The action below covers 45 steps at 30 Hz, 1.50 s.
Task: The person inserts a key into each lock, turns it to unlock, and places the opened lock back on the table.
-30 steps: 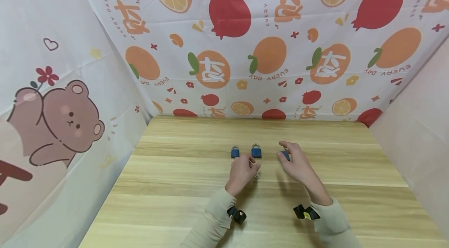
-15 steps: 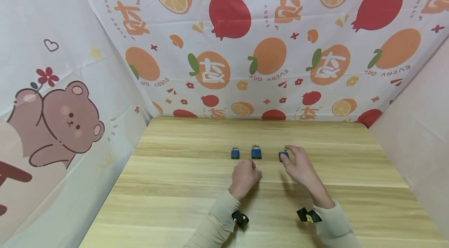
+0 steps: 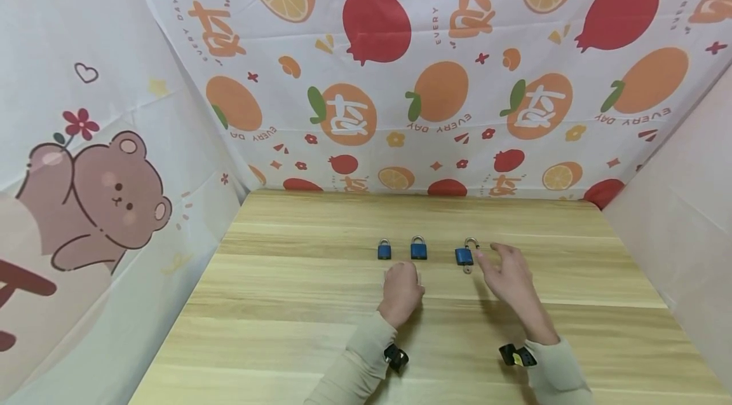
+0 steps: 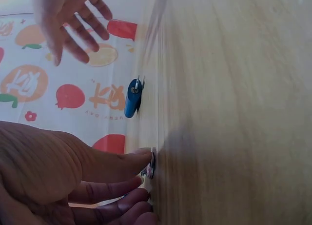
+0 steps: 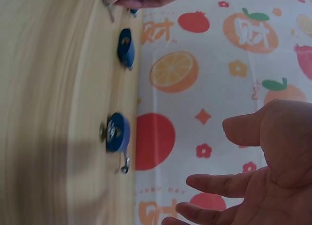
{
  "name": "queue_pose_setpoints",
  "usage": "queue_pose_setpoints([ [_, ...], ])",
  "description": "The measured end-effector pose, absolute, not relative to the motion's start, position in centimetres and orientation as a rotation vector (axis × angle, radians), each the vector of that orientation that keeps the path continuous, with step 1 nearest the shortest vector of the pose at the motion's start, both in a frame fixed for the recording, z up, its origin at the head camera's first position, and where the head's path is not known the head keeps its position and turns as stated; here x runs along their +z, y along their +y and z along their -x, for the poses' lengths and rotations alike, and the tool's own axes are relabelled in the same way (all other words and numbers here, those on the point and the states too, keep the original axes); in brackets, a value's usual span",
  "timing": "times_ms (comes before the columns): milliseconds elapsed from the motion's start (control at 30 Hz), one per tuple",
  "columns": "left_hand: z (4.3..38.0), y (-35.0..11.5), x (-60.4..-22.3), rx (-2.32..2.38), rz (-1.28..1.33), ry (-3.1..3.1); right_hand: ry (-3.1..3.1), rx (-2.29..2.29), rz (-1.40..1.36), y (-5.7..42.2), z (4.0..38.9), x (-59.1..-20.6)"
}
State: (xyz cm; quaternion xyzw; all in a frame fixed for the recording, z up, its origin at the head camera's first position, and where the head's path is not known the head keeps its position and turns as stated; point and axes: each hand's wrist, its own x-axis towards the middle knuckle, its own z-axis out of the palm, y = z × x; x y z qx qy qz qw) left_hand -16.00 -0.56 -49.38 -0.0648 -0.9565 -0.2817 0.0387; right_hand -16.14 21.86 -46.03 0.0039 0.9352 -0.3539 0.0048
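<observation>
Blue padlock point(image 3: 464, 257), right of centre in the head view, now lies released, shackle open, key point(image 3: 467, 270) at its base: it looks unlocked. The right hand point(image 3: 511, 278) has drawn back, fingers apart; whether the left hand point(image 3: 402, 288) grips the metal piece point(image 4: 151, 165), I cannot tell.

R hand point(image 3: 511, 274) has let go of R-most blue padlock point(image 3: 464, 257) & moved off R, uncovering its open shackle point(image 3: 471, 239) & key point(image 3: 467, 270); L hand point(image 3: 402, 290) shifted slightly R.

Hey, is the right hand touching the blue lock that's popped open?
Apart. The right wrist view shows fruit-patterned cloth filling the gap between the right hand and the open blue lock.
</observation>
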Motion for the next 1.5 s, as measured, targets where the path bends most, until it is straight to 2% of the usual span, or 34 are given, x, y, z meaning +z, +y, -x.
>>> queue_pose_setpoints([
  [400,16.0,-0.1,-49.5,-0.762,0.134,-2.937,2.891,-1.052,-0.116,23.2,16.2,-46.8],
  [1500,15.8,0.4,-50.0,-0.81,0.13,-2.896,2.857,-1.028,-0.128,23.5,15.9,-46.7],
])
